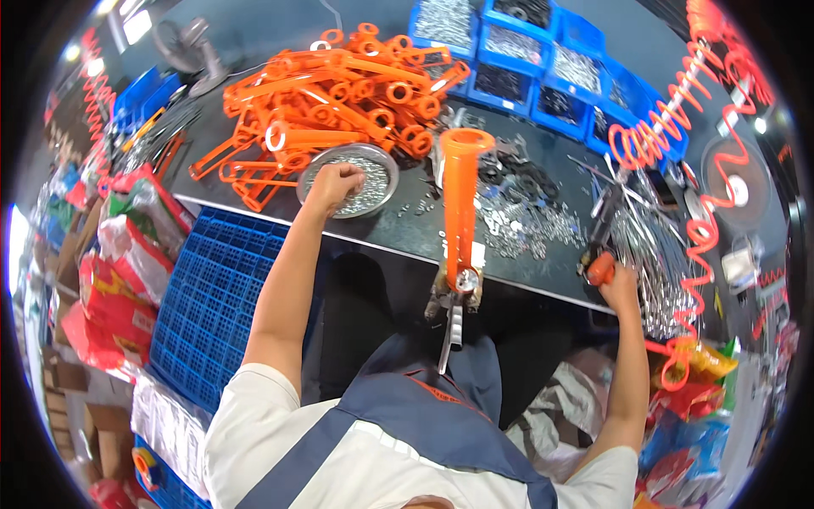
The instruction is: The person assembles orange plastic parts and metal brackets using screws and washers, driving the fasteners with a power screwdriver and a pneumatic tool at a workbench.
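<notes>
At far left, a blue lattice-sided plastic crate stands beside the counter. Next, a heap of orange tubular frames lies on the counter's far side, with a steel bowl of small bright metal parts at its near edge. The left hand is over this bowl, fingers curled narrowly together; whether they grip a part cannot be told. At centre, a single orange frame is set in a metal fixture at the counter's near edge. Its long axis runs almost straight up the view — ring-shaped end uppermost — between the two hands: to the right of the left hand, which appears nearer, and to the left of the right hand. Beyond it lie black fittings and scattered small metal pieces. Farther right, the right hand is closed around the red end of a black hand tool, just beside a bundle of slender metal rods; a red coiled hose hangs above.
</notes>
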The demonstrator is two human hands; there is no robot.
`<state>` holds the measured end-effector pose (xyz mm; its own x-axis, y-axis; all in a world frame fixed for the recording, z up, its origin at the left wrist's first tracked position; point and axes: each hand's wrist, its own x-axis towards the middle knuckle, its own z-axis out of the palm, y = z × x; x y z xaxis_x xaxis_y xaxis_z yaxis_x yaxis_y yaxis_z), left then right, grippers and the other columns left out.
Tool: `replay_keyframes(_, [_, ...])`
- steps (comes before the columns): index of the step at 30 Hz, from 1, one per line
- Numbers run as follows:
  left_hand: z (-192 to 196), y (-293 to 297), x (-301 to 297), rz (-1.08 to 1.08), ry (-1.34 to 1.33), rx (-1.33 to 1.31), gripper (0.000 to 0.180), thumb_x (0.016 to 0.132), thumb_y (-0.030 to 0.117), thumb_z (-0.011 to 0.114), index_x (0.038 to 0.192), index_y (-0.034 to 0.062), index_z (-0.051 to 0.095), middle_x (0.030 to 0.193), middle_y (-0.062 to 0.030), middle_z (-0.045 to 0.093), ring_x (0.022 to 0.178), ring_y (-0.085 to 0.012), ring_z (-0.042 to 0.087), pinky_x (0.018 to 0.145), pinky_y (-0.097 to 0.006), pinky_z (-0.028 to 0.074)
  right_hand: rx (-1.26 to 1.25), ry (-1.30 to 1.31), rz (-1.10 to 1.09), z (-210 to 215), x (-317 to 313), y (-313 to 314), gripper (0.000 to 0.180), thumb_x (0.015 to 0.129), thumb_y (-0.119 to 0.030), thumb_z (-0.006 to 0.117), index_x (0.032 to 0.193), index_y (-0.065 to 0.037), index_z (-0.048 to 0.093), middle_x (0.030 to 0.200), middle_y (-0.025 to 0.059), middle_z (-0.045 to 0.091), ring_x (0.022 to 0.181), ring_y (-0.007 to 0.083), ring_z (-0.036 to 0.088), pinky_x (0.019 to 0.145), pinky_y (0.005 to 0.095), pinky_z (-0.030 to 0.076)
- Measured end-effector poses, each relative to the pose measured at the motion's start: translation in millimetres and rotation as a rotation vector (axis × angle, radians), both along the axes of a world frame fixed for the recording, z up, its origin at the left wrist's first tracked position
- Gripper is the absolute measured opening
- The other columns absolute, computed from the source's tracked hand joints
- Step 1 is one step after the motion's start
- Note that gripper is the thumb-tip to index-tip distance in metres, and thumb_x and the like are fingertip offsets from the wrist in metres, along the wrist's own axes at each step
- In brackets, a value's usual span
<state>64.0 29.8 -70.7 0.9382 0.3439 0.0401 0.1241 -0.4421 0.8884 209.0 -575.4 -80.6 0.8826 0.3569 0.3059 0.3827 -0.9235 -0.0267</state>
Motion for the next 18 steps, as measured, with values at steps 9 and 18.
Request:
replay_keyframes(9, [17, 13, -12, 0.090, -0.229, -1.173, 0.017, 0.092, 0.012, 0.053, 0.095, -0.0029, 0.060, 0.078, -0.0059, 0.057, 0.066, -0.0091, 0.051, 0.053, -0.019, 0.044, 1.444, 0.741, -0.125, 96, -89, 13, 0.042, 0.078, -0.021, 0.055, 0.114, -0.001, 0.050, 0.100, 0.0141, 0.061, 0.076, 0.0203, 0.062, 0.048, 0.0244, 0.048])
replay_keyframes(18, [19, -127, -92, -0.262, -0.132, -1.581, 0.013, 0.090, 0.010, 0.054, 0.095, -0.0014, 0.053, 0.080, -0.0049, 0.051, 0.062, -0.0070, 0.040, 0.049, -0.015, 0.034, 1.838, 1.098, 0.129, 107, -213, 110, 0.057, 0.063, -0.013, 0.060, 0.114, 0.009, 0.048, 0.092, 0.0207, 0.060, 0.064, 0.0243, 0.061, 0.031, 0.0221, 0.040])
